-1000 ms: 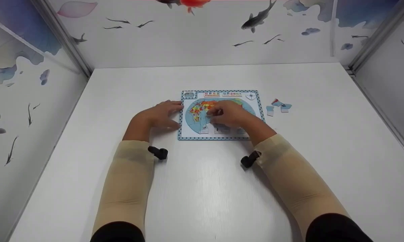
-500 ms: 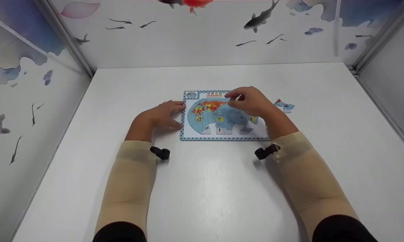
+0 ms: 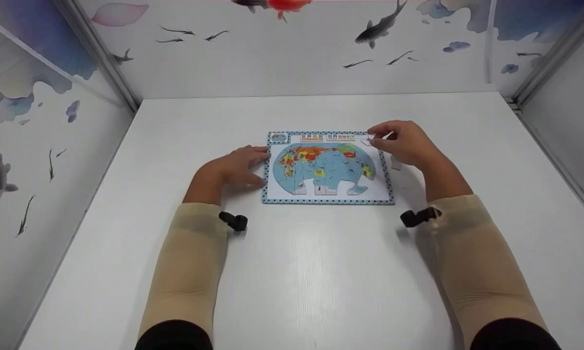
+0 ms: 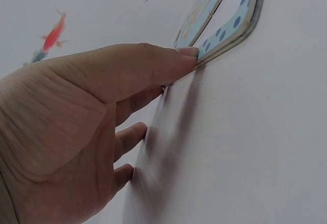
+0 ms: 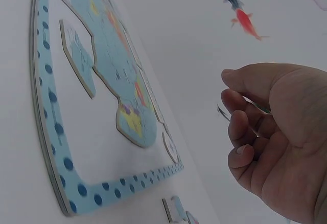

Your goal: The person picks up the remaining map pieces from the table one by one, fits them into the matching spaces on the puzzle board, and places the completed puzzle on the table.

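Note:
A world-map jigsaw puzzle (image 3: 328,200) with a blue dotted border lies flat on the white table. Many map pieces are fitted together, with white gaps along the lower part. My left hand (image 3: 236,167) touches the puzzle's left edge with its thumb and fingertips; in the left wrist view the thumb (image 4: 176,63) presses on the dotted border. Over the board's upper right corner hovers my right hand (image 3: 406,143), its fingers loosely bent. Nothing shows between its thumb and fingers in the right wrist view. A loose puzzle piece (image 3: 396,164) peeks out below that hand.
Loose pieces (image 5: 176,208) lie past the board's right edge, partly cut off in the right wrist view. White panels (image 3: 292,58) with painted fish rise behind the table (image 3: 292,272) and along both sides.
The right hand has moved right, from over the middle of the map to the board's upper right corner, uncovering the map. The left hand has stayed at the left edge.

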Tool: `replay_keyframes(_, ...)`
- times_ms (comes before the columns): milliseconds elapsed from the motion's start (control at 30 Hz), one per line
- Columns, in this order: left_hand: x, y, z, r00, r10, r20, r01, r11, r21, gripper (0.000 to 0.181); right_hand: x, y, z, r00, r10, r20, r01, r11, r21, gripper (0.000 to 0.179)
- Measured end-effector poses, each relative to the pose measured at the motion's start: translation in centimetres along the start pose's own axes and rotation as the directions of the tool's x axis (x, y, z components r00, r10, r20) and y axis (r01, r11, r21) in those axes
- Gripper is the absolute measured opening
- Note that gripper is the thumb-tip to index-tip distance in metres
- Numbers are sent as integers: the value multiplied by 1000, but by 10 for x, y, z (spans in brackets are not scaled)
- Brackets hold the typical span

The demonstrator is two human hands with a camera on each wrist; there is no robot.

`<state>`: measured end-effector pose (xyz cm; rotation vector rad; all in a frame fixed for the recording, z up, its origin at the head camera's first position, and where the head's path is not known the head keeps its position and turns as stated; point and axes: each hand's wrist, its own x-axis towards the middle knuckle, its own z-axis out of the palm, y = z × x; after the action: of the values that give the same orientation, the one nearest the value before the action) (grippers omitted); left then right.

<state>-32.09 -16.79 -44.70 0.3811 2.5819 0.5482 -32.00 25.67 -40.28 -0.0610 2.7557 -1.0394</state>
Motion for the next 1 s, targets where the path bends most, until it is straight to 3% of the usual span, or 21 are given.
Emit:
replay_keyframes(267, 0, 0, 0, 1000, 13, -5, -13, 1000, 15, 86, -10, 28, -26, 996, 84, -20, -84, 996, -14, 46)
replay_keyframes(567, 0, -1, 0, 1000, 30, 1, -30, 999, 31, 86, -19, 56, -45, 994, 90, -62, -94, 994, -58, 49)
replay_keyframes(1000, 1, -1, 1, 1000, -2, 7, 1, 999, 34, 87, -13, 82, -48, 992, 103, -73, -105, 994, -30, 53)
